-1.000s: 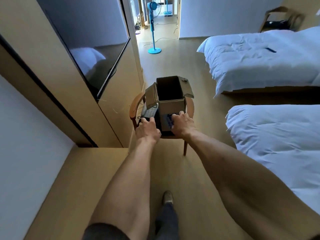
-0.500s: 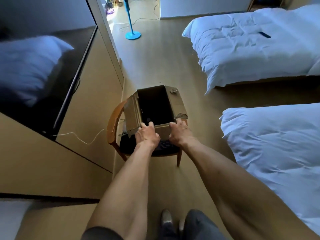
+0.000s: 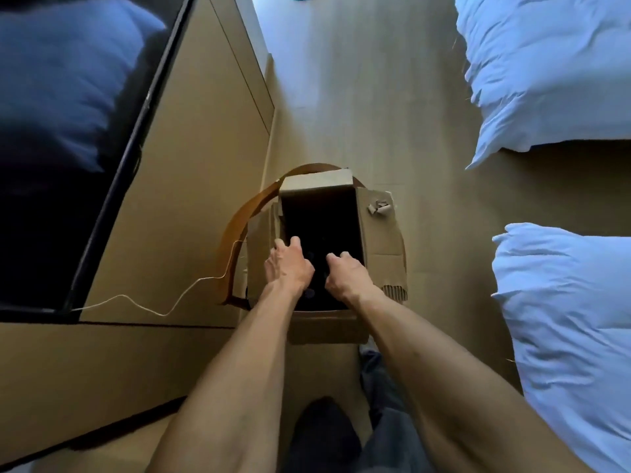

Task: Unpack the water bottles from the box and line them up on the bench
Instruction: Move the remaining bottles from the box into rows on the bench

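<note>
Your left hand (image 3: 289,268) and right hand (image 3: 346,276) reach, fingers curled, into the open box (image 3: 379,247); whether they grasp anything, I cannot tell. Bottle caps (image 3: 309,293) show dimly beneath them. Grip one neck firmly and lift straight up.

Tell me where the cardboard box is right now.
In the head view the cardboard box sits open on the wooden chair at centre frame, between the TV wall on the left and the beds on the right.
</note>
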Available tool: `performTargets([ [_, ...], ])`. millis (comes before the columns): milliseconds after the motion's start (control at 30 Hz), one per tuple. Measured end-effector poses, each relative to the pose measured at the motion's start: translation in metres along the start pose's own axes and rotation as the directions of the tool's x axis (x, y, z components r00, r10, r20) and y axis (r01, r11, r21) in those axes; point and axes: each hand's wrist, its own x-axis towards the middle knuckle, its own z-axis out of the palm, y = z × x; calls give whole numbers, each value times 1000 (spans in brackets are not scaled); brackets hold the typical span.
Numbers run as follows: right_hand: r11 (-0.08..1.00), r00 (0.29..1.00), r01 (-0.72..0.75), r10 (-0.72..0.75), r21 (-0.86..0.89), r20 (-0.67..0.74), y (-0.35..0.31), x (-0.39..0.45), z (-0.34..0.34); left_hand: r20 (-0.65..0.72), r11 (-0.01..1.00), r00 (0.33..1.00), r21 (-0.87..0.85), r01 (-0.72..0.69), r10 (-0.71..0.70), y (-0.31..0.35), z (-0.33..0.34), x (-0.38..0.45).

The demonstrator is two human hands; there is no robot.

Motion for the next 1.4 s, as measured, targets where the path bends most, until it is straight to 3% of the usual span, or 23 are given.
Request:
performTargets([
  [200,987,966,-52,89,-153,242,16,44,40,15,996,999,88,28,-29,4,21,58],
  [400,973,945,-53,121,-224,303,13,97,72,45,993,999,117,-26,21,7,59,89],
  [533,975,938,-84,147,-206,313,17,139,97,81,989,990,81,-125,118,3,79,104],
  [733,982,900,-155,185,-107,394,32,173,122,192,993,979,81,-86,69,1,99,115],
  [867,993,887,-103,119,-62,447,44,178,130,232,993,972,110,-45,19,-2,113,116],
  [933,995,884,-74,100,-74,456,48,179,132,243,992,970,118,-36,6,-4,119,116],
  [1133,980,889,-200,181,0,420,44,182,130,263,991,965,130,-29,-7,-6,122,114],
  [1400,983,918,-131,168,-125,359,31,159,113,196,994,980,94,-55,36,-1,94,116],
])
